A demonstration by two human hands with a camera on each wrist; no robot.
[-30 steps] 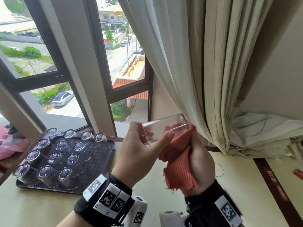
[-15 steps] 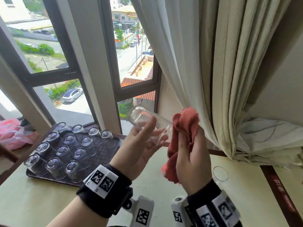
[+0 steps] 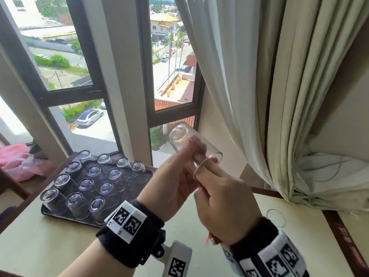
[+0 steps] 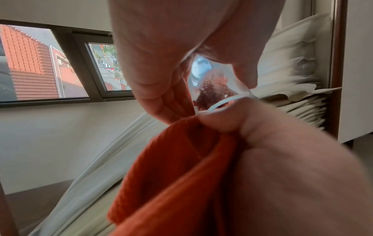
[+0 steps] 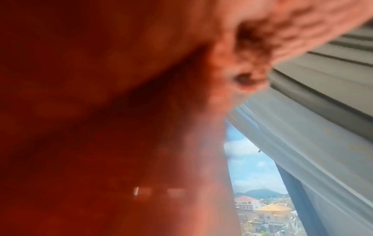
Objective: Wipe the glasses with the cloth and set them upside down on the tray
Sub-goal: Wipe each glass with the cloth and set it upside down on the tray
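Observation:
My left hand (image 3: 179, 176) grips a clear glass (image 3: 187, 140) in the air, its base tilted up to the left and its mouth toward my right hand (image 3: 223, 196). The right hand holds the orange cloth (image 4: 181, 167) and pushes part of it into the glass mouth; through the glass (image 4: 210, 83) the cloth shows inside. In the head view only a red scrap of cloth (image 3: 211, 239) peeks out below the right palm. The right wrist view is filled by blurred orange cloth (image 5: 101, 127). A dark tray (image 3: 137, 182) at the left carries several glasses set upside down.
Another clear glass (image 3: 276, 217) stands upright on the pale table (image 3: 50, 246) right of my right wrist. Cream curtains (image 3: 279, 96) hang close behind the hands. A pink bag (image 3: 16, 158) lies at the far left beside the window.
The left hand has turned the glass so its base points up to the left. The right hand has brought the cloth from beside the glass into its mouth.

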